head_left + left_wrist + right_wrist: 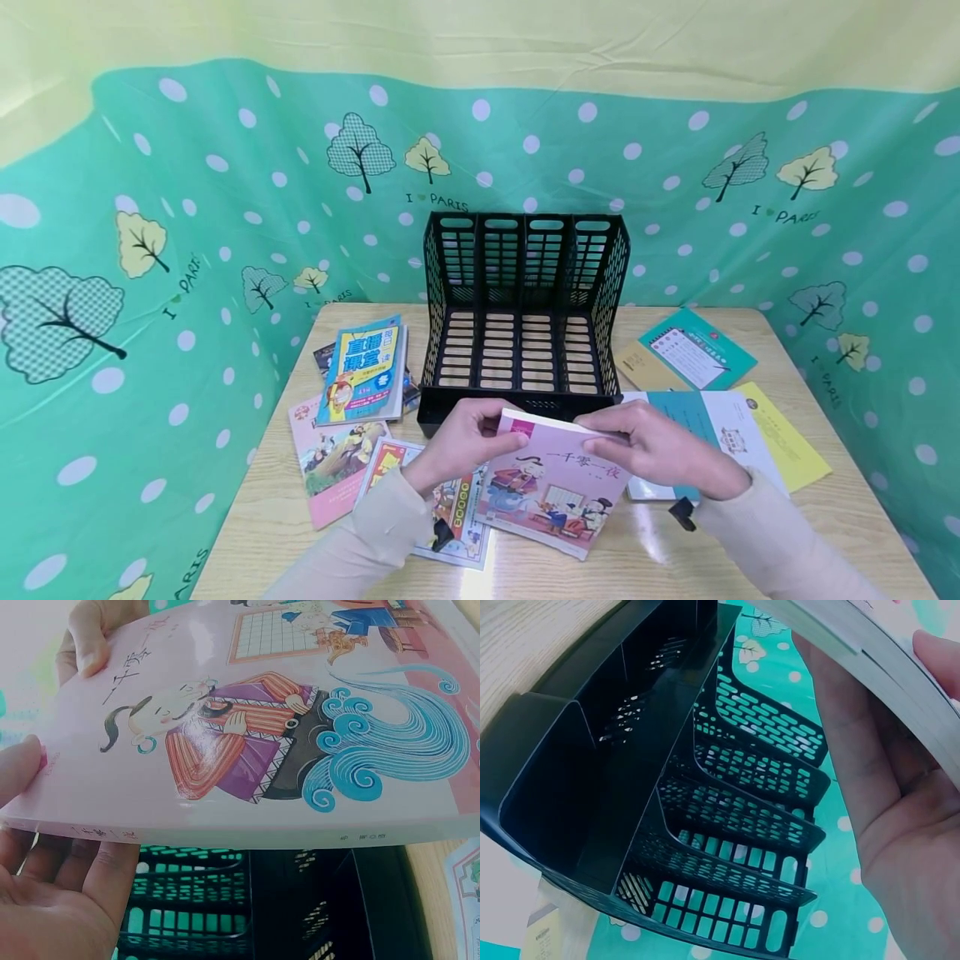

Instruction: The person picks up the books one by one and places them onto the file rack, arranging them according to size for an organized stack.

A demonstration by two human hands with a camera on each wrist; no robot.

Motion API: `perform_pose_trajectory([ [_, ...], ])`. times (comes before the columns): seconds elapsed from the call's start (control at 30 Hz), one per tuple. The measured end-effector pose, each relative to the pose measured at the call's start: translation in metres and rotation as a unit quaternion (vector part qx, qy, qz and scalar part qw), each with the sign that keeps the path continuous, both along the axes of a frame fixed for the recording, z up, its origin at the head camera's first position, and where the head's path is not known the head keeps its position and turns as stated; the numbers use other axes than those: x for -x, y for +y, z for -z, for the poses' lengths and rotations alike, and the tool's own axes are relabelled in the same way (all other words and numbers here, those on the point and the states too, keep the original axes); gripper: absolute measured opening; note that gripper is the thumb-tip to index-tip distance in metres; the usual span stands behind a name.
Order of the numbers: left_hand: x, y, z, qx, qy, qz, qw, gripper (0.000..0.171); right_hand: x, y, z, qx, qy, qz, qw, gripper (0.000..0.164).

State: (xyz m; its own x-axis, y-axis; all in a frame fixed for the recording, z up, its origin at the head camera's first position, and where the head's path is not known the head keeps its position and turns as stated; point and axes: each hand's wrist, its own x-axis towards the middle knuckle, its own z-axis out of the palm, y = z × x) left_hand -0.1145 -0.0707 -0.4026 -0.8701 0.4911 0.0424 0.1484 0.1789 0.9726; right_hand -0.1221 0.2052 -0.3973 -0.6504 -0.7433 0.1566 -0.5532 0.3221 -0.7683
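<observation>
We take the black file rack (444, 408) as the landmark and read from left to right. Left of the rack, on the worktop (258, 542), we find a blue-and-yellow book (363, 375) lying partly over a pink illustrated book (337, 471). Nearer the rack's front left corner lies a blue-bordered comic-style book (461, 518), partly covered in view by the left sleeve.

The left hand (468, 446) stands just in front of the rack's left half. We see its thumb laid on the cover of the pink-lilac book (551, 487) and its fingers behind, gripping the upper left part. Both hands hold this book directly in front of the rack, tilted, with its cover facing away from the rack.

The rack itself has four bays side by side; in each, we see the slotted floor and back. Along its front runs a divided trough (577, 799) with perforations in its base.

The right hand (660, 446) grips the book's upper right part before the rack's front right corner, thumb on the cover and fingers along the back.

Right of the rack, we find a tan booklet (651, 368), a green notebook (697, 350), a white-and-blue book (731, 429) and a yellow book (787, 442).
</observation>
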Motion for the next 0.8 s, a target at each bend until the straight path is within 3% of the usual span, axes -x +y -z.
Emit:
perform_pose_trajectory([
  [0.17, -0.006, 0.002, -0.013, 0.005, 0.010, -0.004, 0.9999, 0.014, -0.001, 0.000, -0.002, -0.012, 0.009, 0.009, 1.000, 0.026],
  [0.43, -0.008, 0.003, -0.016, 0.008, 0.012, -0.018, 0.9997, 0.013, -0.004, -0.001, -0.007, -0.040, 0.009, 0.029, 0.999, 0.020],
  [0.7, -0.002, 0.000, 0.012, -0.007, 0.016, -0.026, 0.9995, 0.017, -0.007, -0.002, -0.011, -0.044, -0.016, 0.087, 0.995, 0.004],
  [0.8, -0.002, 0.000, 0.016, -0.023, 0.021, -0.028, 0.9991, 0.017, -0.007, -0.002, -0.011, -0.048, -0.010, 0.096, 0.994, 0.005],
])
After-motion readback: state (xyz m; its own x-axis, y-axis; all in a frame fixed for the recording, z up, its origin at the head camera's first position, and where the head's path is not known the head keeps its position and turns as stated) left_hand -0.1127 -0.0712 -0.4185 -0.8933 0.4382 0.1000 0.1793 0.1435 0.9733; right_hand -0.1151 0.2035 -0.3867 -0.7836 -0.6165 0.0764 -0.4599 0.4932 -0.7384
